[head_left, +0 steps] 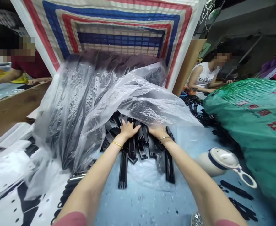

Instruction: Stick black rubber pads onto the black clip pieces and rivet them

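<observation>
My left hand lies with fingers spread on a heap of black plastic strips at the mouth of a clear plastic bag. Its thumb points to the right. My right hand is at the right side of the same heap, its fingers partly under the bag's edge, so what they hold, if anything, is hidden. Two longer black strips, one below my left hand and one below my right, stick out toward me on the blue table.
A striped woven sack stands behind the bag. At right are a white lidded cup, loose black strips and a green sack. White sheets lie at left. Two people sit beyond, one each side.
</observation>
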A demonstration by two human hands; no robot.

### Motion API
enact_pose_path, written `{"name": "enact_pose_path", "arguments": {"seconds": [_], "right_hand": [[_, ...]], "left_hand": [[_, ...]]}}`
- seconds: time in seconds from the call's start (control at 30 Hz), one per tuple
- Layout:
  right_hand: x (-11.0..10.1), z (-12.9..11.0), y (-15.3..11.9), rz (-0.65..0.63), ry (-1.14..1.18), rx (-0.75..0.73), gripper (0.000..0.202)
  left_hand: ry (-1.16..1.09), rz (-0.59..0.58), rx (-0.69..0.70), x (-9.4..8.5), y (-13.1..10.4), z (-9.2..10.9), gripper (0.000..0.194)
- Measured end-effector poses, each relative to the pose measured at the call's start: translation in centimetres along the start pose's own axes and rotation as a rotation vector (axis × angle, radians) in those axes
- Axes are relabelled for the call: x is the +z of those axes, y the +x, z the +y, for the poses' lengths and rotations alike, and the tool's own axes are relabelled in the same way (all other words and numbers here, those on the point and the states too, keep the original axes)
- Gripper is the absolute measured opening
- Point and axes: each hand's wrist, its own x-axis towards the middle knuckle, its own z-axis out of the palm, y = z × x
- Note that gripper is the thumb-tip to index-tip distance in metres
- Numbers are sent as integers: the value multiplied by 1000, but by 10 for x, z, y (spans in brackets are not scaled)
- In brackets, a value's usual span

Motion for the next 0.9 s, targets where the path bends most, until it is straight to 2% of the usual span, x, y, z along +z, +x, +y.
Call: {"name": "enact_pose_path", "arguments": {"seconds": [0.13,0.27,0.43,0.5,0.6,0.7,0.8,0.9], "right_hand": [[4,2,-42,-9,-50,62,51],[-3,1,-75,-72,-53,-4,51],[-19,6,-119,-44,-33,-84,42],[-22,12,-141,-17,-23,-75,38],[-17,17,-176,-15,-7,-52,38],[-2,12,-211,-62,22,-61,41],[18,-6,-239,-86,50,-73,43],[32,-28,-257,-70,64,-51,53]], "left_hand": [[-38,-41,56,2,-40,13,57],[-58,-92,119,-5,-79,27,52],[-90,-137,209,-17,-129,35,34],[-111,-112,225,-21,-151,30,29],[-163,63,132,-23,-185,14,37],[-204,227,-40,-15,-214,-5,47],[-211,192,-80,3,-235,-10,54],[-208,126,-52,23,-253,2,64]]}}
